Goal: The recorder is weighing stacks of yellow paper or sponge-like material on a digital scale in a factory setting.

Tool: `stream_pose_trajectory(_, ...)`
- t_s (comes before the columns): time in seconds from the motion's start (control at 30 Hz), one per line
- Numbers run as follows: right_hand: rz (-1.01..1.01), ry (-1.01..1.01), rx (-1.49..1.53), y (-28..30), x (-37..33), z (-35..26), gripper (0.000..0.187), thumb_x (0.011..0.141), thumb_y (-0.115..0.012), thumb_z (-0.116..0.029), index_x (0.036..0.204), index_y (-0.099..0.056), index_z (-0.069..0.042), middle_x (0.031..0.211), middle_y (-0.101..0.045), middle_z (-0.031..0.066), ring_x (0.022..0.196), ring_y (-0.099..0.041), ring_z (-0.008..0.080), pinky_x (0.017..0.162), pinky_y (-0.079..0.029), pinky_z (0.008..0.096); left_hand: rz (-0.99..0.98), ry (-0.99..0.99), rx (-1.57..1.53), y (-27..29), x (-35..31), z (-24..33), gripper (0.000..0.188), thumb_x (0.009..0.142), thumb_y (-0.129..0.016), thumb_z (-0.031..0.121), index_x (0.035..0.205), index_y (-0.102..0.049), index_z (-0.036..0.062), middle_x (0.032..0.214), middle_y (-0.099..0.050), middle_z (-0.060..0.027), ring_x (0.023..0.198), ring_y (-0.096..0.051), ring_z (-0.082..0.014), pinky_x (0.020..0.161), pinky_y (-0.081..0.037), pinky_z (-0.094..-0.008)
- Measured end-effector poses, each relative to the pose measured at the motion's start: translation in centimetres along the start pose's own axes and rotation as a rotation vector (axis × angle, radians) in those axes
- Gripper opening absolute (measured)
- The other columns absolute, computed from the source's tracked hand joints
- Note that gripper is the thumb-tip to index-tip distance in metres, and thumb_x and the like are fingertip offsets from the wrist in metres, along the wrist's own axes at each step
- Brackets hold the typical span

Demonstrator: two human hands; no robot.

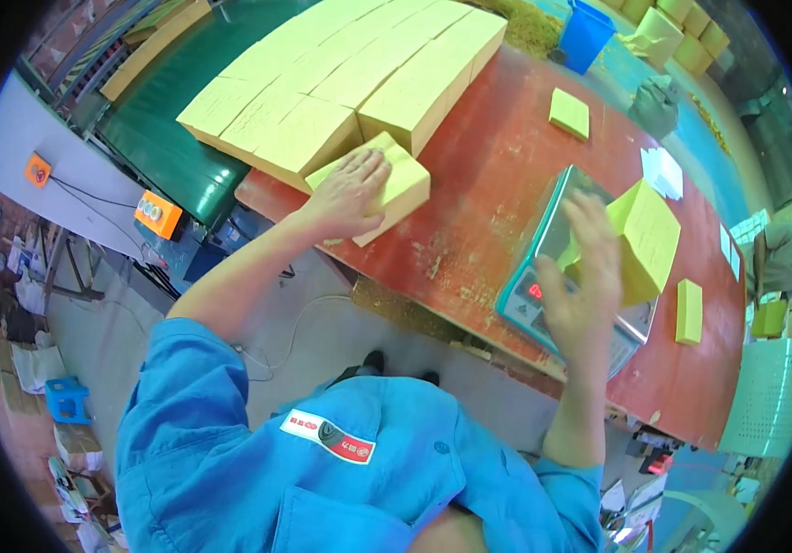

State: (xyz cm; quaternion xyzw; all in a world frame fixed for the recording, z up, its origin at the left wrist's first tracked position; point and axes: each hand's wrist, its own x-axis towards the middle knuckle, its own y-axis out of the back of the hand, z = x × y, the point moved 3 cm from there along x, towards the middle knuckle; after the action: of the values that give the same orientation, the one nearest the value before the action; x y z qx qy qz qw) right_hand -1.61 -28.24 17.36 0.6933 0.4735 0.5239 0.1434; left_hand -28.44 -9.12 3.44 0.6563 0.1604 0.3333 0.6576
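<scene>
1. The left hand [352,192] lies flat and open on top of a yellow block [387,184], which rests near the front edge of the red desk [497,184], just beside the big stack of yellow blocks [341,78]. The fingers press down on the block; they are not closed around it.
2. The right hand [585,276] is blurred. It is over the scale [553,276] and beside a second yellow block [645,238], which stands tilted at the scale's platform. I cannot tell if this hand grips the block or is open next to it.
3. In my judgement, the tilted block can tip off the platform, because it does not lie flat and the hand is not clearly around it.
4. The block under the left hand is close to the desk edge; a push towards the person may slide it off to the floor.
5. Both hands work at once and far apart, so one block can easily get less attention.
6. Around: a small yellow piece [569,113] and another yellow piece [689,311] lie on the desk, white papers [661,171] are near the far side, and a blue bin [586,35] stands behind.
7. The big stack closes the way on the left; the loose pieces lie near the scale.
</scene>
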Motion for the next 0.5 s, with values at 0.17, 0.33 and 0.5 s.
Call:
stream_pose_trajectory(0.17, -0.224, 0.007, 0.259, -10.8, 1.9, -1.1, 0.057, 0.081, -0.069, -0.024, 0.132, -0.051, -0.005, 0.137, -0.051, 0.0187, 0.130, -0.045, 0.0362, 0.107, -0.036, 0.0438, -0.201, -0.378, -0.105, 5.2, -3.9, 4.4, 0.082, 0.068, -0.066, 0.019, 0.142, -0.037, 0.0008, 0.150, -0.033, -0.0200, 0.142, -0.027, -0.0359, 0.118, -0.019, -0.0472)
stream_pose_trajectory(0.33, -0.609, -0.366, 0.425, -18.2, 0.5, 0.9, 0.060, 0.084, -0.067, -0.033, 0.134, -0.049, -0.006, 0.127, -0.058, 0.0224, 0.120, -0.054, 0.0370, 0.101, -0.042, 0.0422, 0.206, 0.160, -0.408, 3.7, -11.0, 1.8, 0.079, 0.076, -0.066, 0.021, 0.147, -0.033, 0.0068, 0.152, -0.032, -0.0174, 0.141, -0.030, -0.0328, 0.115, -0.023, -0.0499)
stream_pose_trajectory(0.5, -0.616, -0.473, 0.384, -18.6, -2.7, -1.3, 0.063, 0.083, -0.067, -0.039, 0.134, -0.049, -0.006, 0.116, -0.063, 0.0229, 0.110, -0.061, 0.0366, 0.093, -0.047, 0.0428, 0.275, 1.135, -1.830, -6.9, -19.0, 4.5, 0.076, 0.090, -0.055, 0.053, 0.148, -0.031, 0.0094, 0.148, -0.038, -0.0135, 0.135, -0.038, -0.0272, 0.110, -0.030, -0.0454)
